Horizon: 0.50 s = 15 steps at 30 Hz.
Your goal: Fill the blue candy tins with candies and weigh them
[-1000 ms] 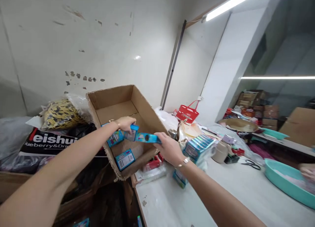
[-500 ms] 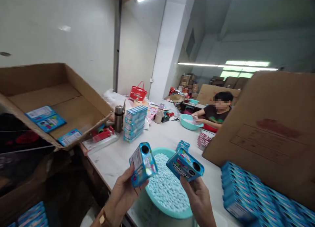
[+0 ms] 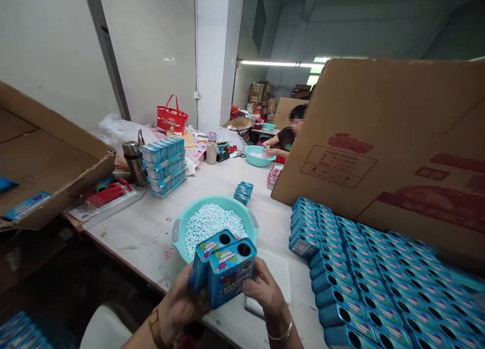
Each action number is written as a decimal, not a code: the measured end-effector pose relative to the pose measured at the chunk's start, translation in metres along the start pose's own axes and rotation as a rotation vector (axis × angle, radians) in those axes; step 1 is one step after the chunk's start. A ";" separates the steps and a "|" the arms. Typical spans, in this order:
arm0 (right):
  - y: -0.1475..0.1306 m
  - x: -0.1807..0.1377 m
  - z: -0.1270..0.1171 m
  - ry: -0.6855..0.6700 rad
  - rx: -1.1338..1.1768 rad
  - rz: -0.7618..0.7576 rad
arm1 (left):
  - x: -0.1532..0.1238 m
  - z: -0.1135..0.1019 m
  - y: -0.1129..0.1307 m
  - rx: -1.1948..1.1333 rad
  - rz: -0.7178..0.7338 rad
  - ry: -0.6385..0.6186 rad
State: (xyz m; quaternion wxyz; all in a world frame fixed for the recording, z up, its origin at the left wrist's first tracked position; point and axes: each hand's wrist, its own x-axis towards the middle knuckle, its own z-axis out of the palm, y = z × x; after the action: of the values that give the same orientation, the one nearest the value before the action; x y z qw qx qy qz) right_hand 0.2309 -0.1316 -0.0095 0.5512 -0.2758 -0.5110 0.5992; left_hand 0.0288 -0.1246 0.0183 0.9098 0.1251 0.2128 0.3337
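Note:
My left hand (image 3: 182,303) and my right hand (image 3: 265,291) together grip two small blue boxes (image 3: 223,268) pressed side by side, their round holes facing up. They are held low in front of me, just this side of a teal basin (image 3: 178,230) filled with small pale blue-white candies (image 3: 214,222). Rows of the same blue boxes (image 3: 364,268) lie on the white table (image 3: 140,233) to my right.
A large cardboard flap (image 3: 382,142) stands behind the rows at right. An open carton (image 3: 53,162) with a few blue boxes sits at left. A stack of blue boxes (image 3: 164,164), a steel flask (image 3: 132,159) and a red basket (image 3: 172,119) stand farther back. Another person (image 3: 288,137) works at a second teal basin (image 3: 257,154).
My view swung right from the open carton to the table. My hands came back from the carton, each with a blue box, and now press the two boxes together.

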 end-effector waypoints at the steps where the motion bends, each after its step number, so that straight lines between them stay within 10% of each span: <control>1: 0.003 0.001 0.005 -0.044 0.027 0.025 | 0.002 -0.001 -0.006 0.056 -0.017 0.028; 4: 0.013 0.006 0.020 -0.096 0.069 0.082 | 0.000 -0.008 -0.019 0.181 0.025 0.127; 10: 0.009 0.016 0.058 -0.057 -0.248 0.019 | -0.033 -0.031 -0.011 0.300 0.681 0.436; 15: -0.014 0.049 0.084 -0.281 -0.664 -0.073 | -0.043 -0.025 0.019 0.326 0.751 0.627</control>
State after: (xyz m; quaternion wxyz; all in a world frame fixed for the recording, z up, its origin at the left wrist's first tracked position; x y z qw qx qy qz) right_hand 0.1492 -0.1129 0.0424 0.3767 -0.3362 -0.7581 0.4127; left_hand -0.0231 -0.1361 0.0162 0.5883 0.2268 0.4650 0.6215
